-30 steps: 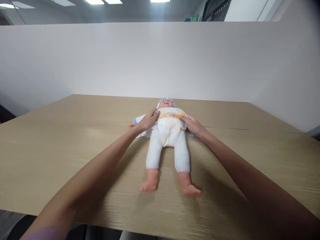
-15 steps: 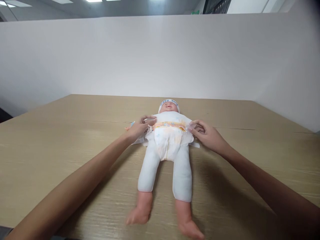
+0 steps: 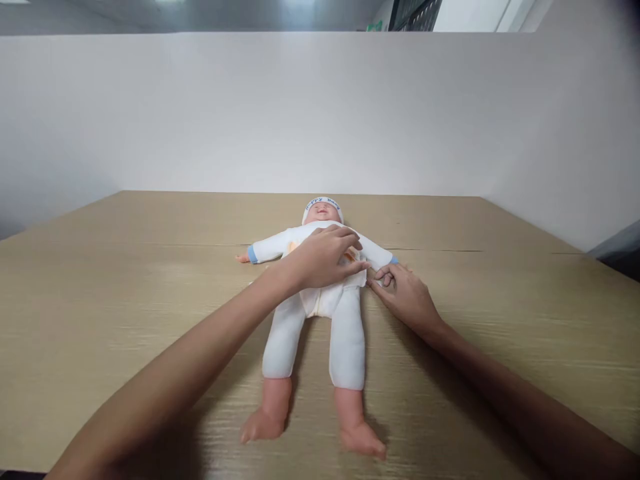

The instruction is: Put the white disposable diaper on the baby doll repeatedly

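Observation:
A baby doll (image 3: 347, 353) in white clothing and a white lettered cap lies on its back, bare feet toward me. Round its hips is a white diaper (image 3: 320, 303) with an orange printed band. Across the front of the diaper lies my left hand (image 3: 327, 257), fingers stretched out, covering most of the band. My right hand (image 3: 406, 293) is at the doll's hip on the right, thumb and fingertips pinched on the side tab of the diaper. The doll's arm on the right runs just above these fingers.
The wooden table (image 3: 150, 293) has a thin seam running across it behind the doll. A pale partition wall (image 3: 300, 113) rises at the table's far edge and along the right side. A dark object (image 3: 620, 253) shows at the right edge.
My left hand has moved right, from the diaper's left side onto its front. The right hand has gone slightly lower beside the hip. The doll's left-side arm is now uncovered.

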`<state>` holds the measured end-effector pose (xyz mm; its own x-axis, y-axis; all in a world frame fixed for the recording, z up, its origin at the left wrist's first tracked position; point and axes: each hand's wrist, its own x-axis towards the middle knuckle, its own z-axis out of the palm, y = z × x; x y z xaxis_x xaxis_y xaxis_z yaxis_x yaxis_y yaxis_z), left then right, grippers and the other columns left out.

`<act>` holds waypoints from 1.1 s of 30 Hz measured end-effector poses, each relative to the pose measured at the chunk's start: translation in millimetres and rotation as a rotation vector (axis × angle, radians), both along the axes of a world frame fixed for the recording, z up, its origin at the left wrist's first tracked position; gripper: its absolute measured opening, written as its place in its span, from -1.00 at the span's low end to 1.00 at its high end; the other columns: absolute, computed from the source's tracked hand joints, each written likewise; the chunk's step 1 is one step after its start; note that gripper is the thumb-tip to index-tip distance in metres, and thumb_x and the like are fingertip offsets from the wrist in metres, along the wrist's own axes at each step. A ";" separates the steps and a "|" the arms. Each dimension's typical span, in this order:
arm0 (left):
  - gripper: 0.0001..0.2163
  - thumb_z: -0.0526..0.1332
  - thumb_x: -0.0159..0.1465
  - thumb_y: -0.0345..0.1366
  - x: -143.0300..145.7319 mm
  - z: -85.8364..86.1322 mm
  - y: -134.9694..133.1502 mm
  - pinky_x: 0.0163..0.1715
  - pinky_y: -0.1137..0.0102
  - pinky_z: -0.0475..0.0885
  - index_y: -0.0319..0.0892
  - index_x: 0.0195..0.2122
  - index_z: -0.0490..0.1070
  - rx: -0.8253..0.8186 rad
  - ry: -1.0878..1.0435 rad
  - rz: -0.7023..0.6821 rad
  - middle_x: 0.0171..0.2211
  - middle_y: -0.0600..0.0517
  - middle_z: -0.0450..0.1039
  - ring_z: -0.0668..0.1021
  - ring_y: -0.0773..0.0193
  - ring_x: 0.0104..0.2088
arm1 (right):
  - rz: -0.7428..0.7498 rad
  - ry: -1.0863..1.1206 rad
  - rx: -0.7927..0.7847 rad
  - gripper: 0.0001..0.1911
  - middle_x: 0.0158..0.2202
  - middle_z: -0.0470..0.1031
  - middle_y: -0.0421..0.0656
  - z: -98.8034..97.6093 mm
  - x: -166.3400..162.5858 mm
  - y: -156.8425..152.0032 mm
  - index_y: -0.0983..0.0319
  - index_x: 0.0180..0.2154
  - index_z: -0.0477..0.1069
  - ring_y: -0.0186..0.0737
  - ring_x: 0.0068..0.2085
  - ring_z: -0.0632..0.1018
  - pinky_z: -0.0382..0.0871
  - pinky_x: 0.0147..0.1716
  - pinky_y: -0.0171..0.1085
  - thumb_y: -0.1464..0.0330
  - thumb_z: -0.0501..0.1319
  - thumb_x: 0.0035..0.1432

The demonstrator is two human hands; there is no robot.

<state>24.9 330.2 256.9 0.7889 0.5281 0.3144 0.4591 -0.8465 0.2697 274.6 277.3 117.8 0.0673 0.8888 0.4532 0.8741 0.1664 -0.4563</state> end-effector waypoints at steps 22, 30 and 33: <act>-0.38 0.38 0.31 0.04 2.4 -32.6 5.9 0.53 -0.10 0.11 -0.14 0.32 0.43 -0.007 -0.013 0.153 0.44 -0.19 0.38 0.31 -0.15 0.51 | 0.279 0.434 -0.305 -0.46 -0.46 0.40 -0.25 86.7 -40.5 38.6 0.15 -0.46 0.34 -0.23 -0.40 0.37 0.23 -0.33 -0.23 -0.14 0.19 0.29; -0.19 0.40 0.25 -0.02 2.5 -35.7 6.7 0.47 -0.11 0.21 -0.23 0.45 0.21 -0.063 -0.077 0.167 0.39 -0.30 0.41 0.41 -0.23 0.43 | 0.253 0.480 -0.048 -0.57 -0.18 0.64 -0.10 62.2 -65.9 16.6 0.17 -0.09 0.53 -0.09 -0.20 0.60 0.51 -0.17 -0.15 -0.06 0.26 0.37; -0.07 0.42 0.24 -0.01 0.8 -35.7 10.5 0.47 -0.21 0.14 -0.18 0.53 0.03 -0.101 -0.100 0.138 0.40 -0.30 0.38 0.37 -0.26 0.45 | 0.364 0.332 0.124 -0.54 0.25 0.56 0.02 48.8 -60.9 -2.2 0.13 0.24 0.48 0.05 0.22 0.57 0.46 0.26 0.06 0.04 0.15 0.51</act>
